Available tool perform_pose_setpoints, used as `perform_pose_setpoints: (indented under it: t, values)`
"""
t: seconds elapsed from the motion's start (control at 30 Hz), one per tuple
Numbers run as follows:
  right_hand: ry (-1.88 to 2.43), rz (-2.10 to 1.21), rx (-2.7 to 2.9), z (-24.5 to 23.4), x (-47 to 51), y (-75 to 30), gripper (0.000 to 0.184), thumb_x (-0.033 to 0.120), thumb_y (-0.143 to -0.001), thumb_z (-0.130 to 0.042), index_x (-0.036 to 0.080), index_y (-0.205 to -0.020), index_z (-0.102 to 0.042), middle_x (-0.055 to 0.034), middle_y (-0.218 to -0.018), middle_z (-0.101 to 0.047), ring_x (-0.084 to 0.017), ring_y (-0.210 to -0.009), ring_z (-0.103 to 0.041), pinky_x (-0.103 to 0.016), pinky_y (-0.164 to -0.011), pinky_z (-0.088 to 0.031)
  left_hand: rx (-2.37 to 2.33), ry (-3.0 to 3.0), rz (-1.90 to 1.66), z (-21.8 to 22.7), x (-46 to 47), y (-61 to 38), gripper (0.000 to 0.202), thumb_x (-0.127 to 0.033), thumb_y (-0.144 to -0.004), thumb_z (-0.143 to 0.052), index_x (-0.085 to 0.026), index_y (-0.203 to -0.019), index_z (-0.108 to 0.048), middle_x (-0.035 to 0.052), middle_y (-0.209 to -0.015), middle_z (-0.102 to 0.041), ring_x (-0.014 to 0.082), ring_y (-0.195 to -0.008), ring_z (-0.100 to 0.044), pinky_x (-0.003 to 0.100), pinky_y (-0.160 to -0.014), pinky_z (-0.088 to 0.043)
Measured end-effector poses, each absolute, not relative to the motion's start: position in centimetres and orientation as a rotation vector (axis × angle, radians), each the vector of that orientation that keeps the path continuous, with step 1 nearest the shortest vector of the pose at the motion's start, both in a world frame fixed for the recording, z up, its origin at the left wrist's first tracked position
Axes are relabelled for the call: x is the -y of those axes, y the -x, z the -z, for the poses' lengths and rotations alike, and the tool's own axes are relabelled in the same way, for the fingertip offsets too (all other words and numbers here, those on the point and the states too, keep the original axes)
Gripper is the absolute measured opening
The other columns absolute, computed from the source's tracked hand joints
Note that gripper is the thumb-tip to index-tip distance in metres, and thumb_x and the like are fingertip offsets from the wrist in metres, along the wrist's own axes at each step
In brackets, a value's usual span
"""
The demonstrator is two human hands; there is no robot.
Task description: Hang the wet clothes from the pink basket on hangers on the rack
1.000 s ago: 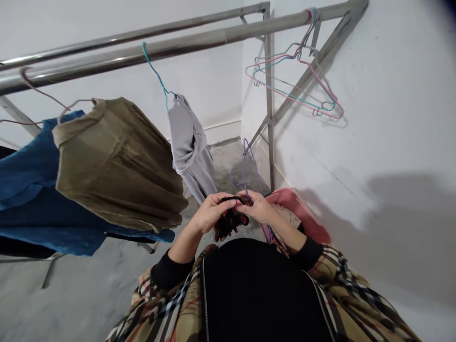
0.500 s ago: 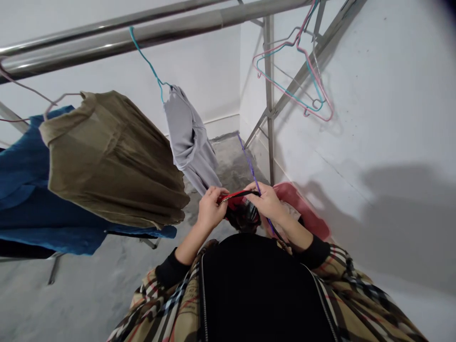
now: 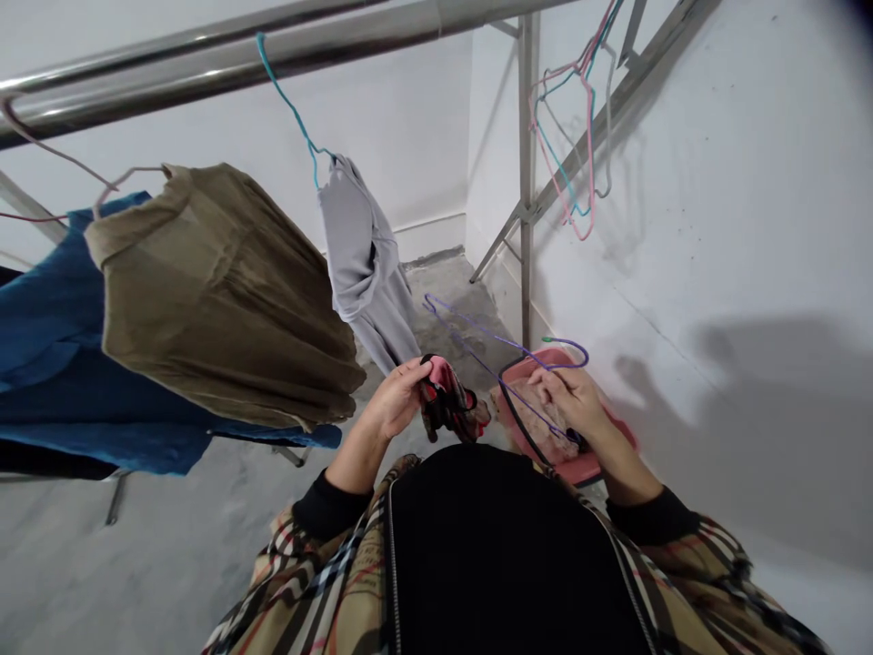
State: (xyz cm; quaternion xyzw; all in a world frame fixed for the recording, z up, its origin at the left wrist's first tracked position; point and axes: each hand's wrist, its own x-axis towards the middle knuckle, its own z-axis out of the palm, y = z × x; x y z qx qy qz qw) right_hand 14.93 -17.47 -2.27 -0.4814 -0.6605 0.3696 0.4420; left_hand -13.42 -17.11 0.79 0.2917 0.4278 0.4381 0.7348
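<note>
My left hand (image 3: 394, 404) is closed on a small red, pink and dark patterned garment (image 3: 450, 406) that dangles in front of my body. My right hand (image 3: 571, 398) grips a purple wire hanger (image 3: 477, 335), which lies nearly flat and points left toward the garment; a dark strap or second hanger loops under that hand. The two hands are apart. Below my right hand sits a pink basin (image 3: 600, 462) with pale laundry in it.
A steel clothes rack (image 3: 286, 50) spans the top. On it hang a blue garment (image 3: 47, 364), an olive top (image 3: 218, 300) and a grey garment (image 3: 365, 264) on a teal hanger. Several bare hangers (image 3: 573, 127) hang at its right end, by the white wall. The floor is grey concrete.
My hands have separated. The right hand has swung right over the basin with the purple hanger, which now lies flatter. The left hand keeps the small garment. The bare hangers have swung.
</note>
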Motion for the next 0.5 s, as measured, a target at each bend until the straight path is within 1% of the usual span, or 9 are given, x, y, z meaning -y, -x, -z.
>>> perform_pose_setpoints:
  t: [0.07, 0.13, 0.23, 0.33, 0.4, 0.5]
  values:
    - [1.248, -0.854, 1.614, 2.4, 17.8, -16.3, 0.034, 0.047, -0.089, -0.053, 0.023, -0.074, -0.072, -0.0027, -0.063, -0.068, -0.02, -0.06, -0.065, -0.031, -0.06, -0.051, -0.901, -0.707, -0.987, -0.9, 17.0, 13.7, 0.027, -0.039, -0.076, -0.074, -0.014, -0.07, -0.064, 0.001, -0.07, -0.062, 0.0117, -0.066, -0.056, 0.023, -0.067, -0.044]
    - [1.29, -0.804, 1.591, 2.7, 18.0, -17.6, 0.034, 0.047, -0.089, -0.054, 0.023, -0.076, -0.074, -0.0048, -0.071, -0.073, -0.023, -0.067, -0.069, -0.034, -0.064, -0.054, -0.902, -0.729, -1.017, -0.9, 16.8, 14.0, 0.025, -0.038, -0.077, -0.074, -0.014, -0.072, -0.066, 0.0017, -0.073, -0.063, 0.012, -0.068, -0.057, 0.023, -0.069, -0.043]
    - [1.298, -0.774, 1.585, 3.2, 18.4, -19.4, 0.031, 0.045, -0.088, -0.054, 0.026, -0.078, -0.076, -0.0058, -0.077, -0.076, -0.025, -0.071, -0.071, -0.038, -0.068, -0.057, -0.993, -0.718, -1.061, -0.8, 16.4, 14.4, 0.023, -0.037, -0.073, -0.076, -0.015, -0.08, -0.071, 0.0016, -0.074, -0.065, 0.0126, -0.069, -0.057, 0.024, -0.069, -0.043]
    - [1.3, -0.719, 1.572, 3.7, 18.8, -20.5, 0.024, 0.042, -0.084, -0.059, 0.029, -0.078, -0.077, -0.0061, -0.082, -0.077, -0.026, -0.077, -0.073, -0.039, -0.072, -0.059, -1.161, -0.855, -1.122, -0.4, 16.0, 14.8, 0.025, -0.037, -0.071, -0.076, -0.016, -0.086, -0.075, 0.0026, -0.08, -0.069, 0.0145, -0.075, -0.058, 0.025, -0.074, -0.043]
    - [1.309, -0.701, 1.586, 3.9, 19.0, -20.8, 0.022, 0.041, -0.084, -0.06, 0.029, -0.076, -0.077, -0.005, -0.078, -0.077, -0.026, -0.074, -0.073, -0.038, -0.068, -0.059, -1.28, -1.007, -1.186, -0.3, 15.8, 14.9, 0.023, -0.035, -0.071, -0.076, -0.017, -0.084, -0.077, 0.0029, -0.083, -0.069, 0.0156, -0.081, -0.058, 0.025, -0.078, -0.042]
    - [1.33, -0.732, 1.679, 4.1, 19.3, -20.5, 0.026, 0.04, -0.085, -0.059, 0.027, -0.068, -0.076, -0.0012, -0.063, -0.073, -0.021, -0.055, -0.067, -0.033, -0.051, -0.055, -1.324, -1.079, -1.206, -0.3, 15.7, 15.0, 0.02, -0.033, -0.072, -0.075, -0.017, -0.082, -0.078, 0.0025, -0.08, -0.068, 0.0163, -0.081, -0.059, 0.026, -0.077, -0.043]
